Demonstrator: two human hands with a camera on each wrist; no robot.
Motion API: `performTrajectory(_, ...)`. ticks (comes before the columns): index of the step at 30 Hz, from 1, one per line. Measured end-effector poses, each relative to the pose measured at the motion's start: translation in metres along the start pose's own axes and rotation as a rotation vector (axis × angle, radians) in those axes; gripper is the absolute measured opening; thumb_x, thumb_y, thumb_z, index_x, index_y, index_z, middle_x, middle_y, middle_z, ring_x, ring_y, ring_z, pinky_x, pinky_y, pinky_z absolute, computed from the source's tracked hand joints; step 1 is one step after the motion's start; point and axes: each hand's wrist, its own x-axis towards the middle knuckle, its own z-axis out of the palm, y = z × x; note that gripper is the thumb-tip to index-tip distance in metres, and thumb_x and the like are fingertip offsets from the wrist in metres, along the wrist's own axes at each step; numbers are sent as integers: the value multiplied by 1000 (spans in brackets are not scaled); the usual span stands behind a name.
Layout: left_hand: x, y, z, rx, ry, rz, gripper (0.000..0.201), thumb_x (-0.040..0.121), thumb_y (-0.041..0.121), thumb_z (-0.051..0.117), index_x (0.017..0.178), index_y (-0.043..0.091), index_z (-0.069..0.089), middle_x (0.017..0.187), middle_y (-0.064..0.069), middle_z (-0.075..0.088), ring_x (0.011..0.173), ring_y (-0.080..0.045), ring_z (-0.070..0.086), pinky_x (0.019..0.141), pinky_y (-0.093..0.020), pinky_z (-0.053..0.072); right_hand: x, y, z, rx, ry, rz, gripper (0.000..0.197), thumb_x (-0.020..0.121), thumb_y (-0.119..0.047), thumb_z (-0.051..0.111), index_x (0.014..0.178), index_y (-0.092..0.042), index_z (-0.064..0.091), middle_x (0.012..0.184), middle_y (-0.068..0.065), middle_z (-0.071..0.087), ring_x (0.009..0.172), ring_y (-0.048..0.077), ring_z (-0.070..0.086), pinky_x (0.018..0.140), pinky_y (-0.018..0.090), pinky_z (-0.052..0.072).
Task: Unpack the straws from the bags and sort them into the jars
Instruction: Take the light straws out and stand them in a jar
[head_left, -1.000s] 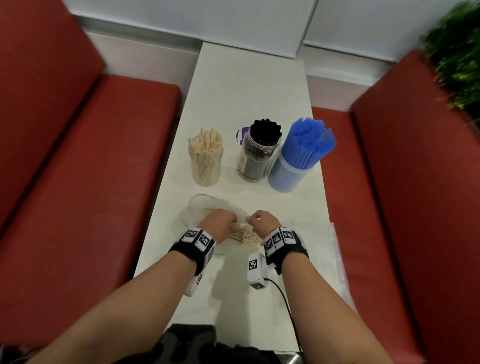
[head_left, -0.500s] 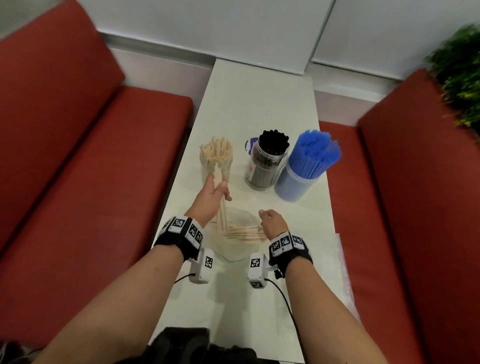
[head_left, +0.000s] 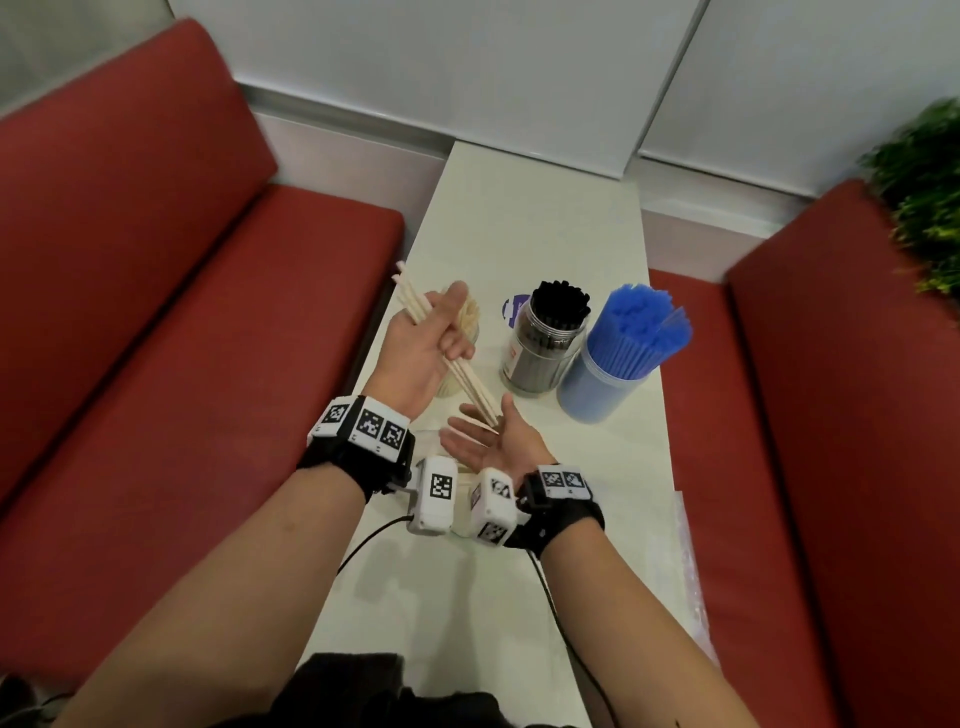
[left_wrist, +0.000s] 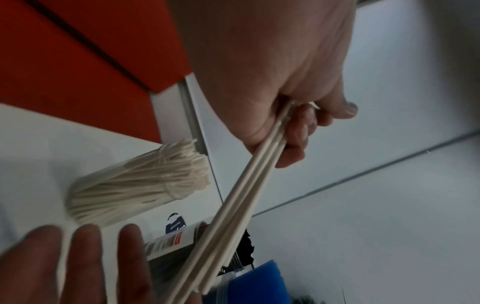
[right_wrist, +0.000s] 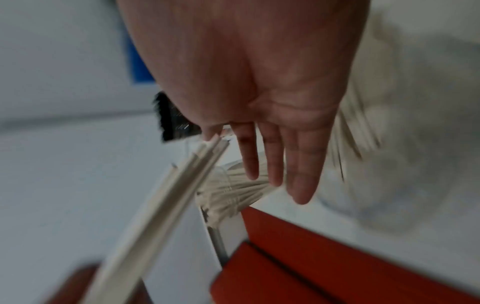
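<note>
Up near the middle left, the left hand gripped a few beige straws above their jar. The right hand lay open underneath. Loose straws might slip and scatter on the desk.

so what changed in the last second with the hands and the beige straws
The left hand lifted a small bunch of thin beige straws out of the clear plastic bag and tilted it. The right hand let go and opened flat under the bunch's lower end. The three jars of beige, black and blue straws stayed put.
</note>
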Motion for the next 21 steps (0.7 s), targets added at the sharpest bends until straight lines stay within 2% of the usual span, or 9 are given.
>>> performTrajectory(2,-4,0,4,120,-101,-8,39,93,29,72,63,19,49,52,0,36,48,-15,42,66,-34,52,-1,-2,3,235,-64,20,64,105,-50,39,115,11,57,104,32,69,99,45,68,75,51,62)
performTrajectory(5,-13,-9,7,311,-230,-116,42,93,31,73,60,13,53,55,-5,50,59,-22,55,80,-45,54,-8,-12,12,150,-264,-89,67,103,-57,35,129,-1,60,120,26,67,112,38,67,88,48,60)
performTrajectory(7,-17,-17,6,422,-233,-170,44,95,32,71,62,11,51,54,-6,47,58,-24,52,70,-42,55,-19,-18,15,-71,-322,-159,70,97,-70,31,118,-18,73,114,17,70,109,32,68,91,47,57)
performTrajectory(10,-20,-23,5,471,-271,-258,31,98,20,64,69,11,57,52,-2,38,45,-16,37,54,-30,42,-33,-35,16,-400,-345,-365,85,85,-80,27,122,-16,70,80,12,62,77,21,62,75,34,52)
performTrajectory(12,-21,-27,2,472,-382,-381,34,89,15,66,57,22,59,47,2,38,39,-12,33,52,-27,40,-43,-50,21,-541,-462,-480,79,88,-70,35,128,-7,62,100,10,71,96,22,70,84,37,56)
performTrajectory(13,-21,-28,1,486,-446,-427,33,82,17,69,53,24,56,47,2,38,39,-11,32,50,-26,38,-49,-59,25,-624,-505,-514,67,92,-61,43,121,-6,66,110,10,72,110,24,69,94,39,55)
performTrajectory(15,-21,-31,-2,497,-531,-469,33,78,22,79,56,25,55,51,2,39,41,-10,30,47,-24,31,-61,-75,33,-748,-508,-551,38,96,-41,58,89,-8,74,99,13,76,113,31,68,101,42,53)
performTrajectory(18,-18,-34,-11,357,-555,-516,36,78,47,84,69,22,60,58,1,39,46,-10,34,48,-24,35,-74,-91,48,-691,-420,-698,43,100,-32,60,63,-9,63,58,9,61,76,33,74,84,48,59)
performTrajectory(21,-16,-42,-18,119,-421,-575,63,74,81,59,78,18,67,69,-1,51,59,-15,49,58,-27,48,-87,-107,65,-430,-331,-884,47,97,-40,63,56,-19,53,46,-1,40,43,17,49,66,38,56)
